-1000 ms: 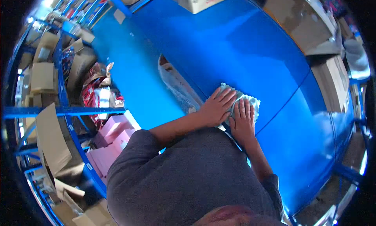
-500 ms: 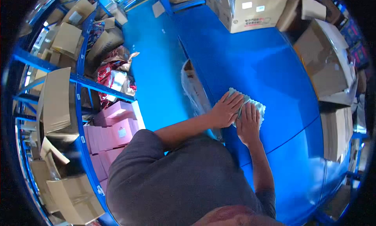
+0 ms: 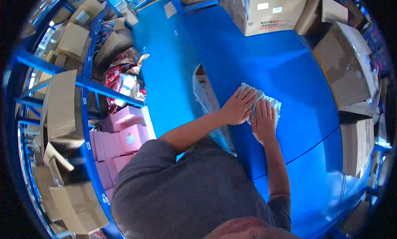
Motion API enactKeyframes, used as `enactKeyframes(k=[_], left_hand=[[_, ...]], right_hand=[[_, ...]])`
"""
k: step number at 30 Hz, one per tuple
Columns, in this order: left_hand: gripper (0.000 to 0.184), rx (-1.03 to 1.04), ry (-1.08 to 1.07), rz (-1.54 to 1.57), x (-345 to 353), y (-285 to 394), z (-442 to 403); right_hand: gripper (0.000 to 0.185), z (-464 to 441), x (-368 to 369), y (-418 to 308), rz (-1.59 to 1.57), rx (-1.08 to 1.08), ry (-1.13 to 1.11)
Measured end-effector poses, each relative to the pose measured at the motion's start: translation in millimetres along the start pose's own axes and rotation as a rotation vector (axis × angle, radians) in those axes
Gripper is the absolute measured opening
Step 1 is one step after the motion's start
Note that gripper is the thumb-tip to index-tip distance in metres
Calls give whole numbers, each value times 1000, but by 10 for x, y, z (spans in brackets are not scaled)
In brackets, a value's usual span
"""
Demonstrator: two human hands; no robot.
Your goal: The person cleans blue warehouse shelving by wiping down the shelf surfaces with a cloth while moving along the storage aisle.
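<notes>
On the blue tabletop point(image 3: 297, 79) lies a pale green cloth point(image 3: 273, 104) with a scalloped edge, partly covered by both my hands. My left hand point(image 3: 240, 108) rests flat on its left part, fingers stretched out and pointing up and to the right. Beside it, my right hand point(image 3: 263, 122) lies flat on the right part, its fingers pointing away from me. Both palms press down from above, and neither hand's fingers wrap round the cloth. The two hands are close together near the table's left edge.
A large cardboard box point(image 3: 271, 15) stands at the table's far end, with more cardboard boxes point(image 3: 345, 67) along the right. Left of the table, a plastic-lined container point(image 3: 204, 88) sits on the floor. Blue shelving point(image 3: 84, 88) holds cartons and pink boxes point(image 3: 132, 135).
Both hands and the cloth have moved a little away from me across the tabletop. The hands stay flat on the cloth. The camera view has shifted slightly.
</notes>
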State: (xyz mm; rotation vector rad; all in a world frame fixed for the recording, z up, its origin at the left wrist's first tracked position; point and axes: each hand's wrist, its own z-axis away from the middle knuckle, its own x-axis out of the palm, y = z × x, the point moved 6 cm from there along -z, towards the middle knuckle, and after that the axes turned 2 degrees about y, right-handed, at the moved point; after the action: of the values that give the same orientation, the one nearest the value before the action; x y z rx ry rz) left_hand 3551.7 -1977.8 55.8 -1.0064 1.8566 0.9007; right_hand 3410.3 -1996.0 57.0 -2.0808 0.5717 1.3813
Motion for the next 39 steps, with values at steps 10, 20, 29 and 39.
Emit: enactKeyframes(k=[10, 20, 29, 39], left_hand=[[62, 151, -16, 134, -77, -950, -326], [64, 110, 36, -32, -200, -3407, -613], [62, 169, 103, -10, -404, -4200, -902], [59, 141, 62, -93, -222, -4127, -763]], right_hand=[[58, -823, 229, -198, 90, 203, -62], [57, -3082, 1330, -507, 61, 92, 81], [54, -3730, 1560, -568, 168, 127, 258], [56, -3631, 1646, -534, 207, 149, 150]])
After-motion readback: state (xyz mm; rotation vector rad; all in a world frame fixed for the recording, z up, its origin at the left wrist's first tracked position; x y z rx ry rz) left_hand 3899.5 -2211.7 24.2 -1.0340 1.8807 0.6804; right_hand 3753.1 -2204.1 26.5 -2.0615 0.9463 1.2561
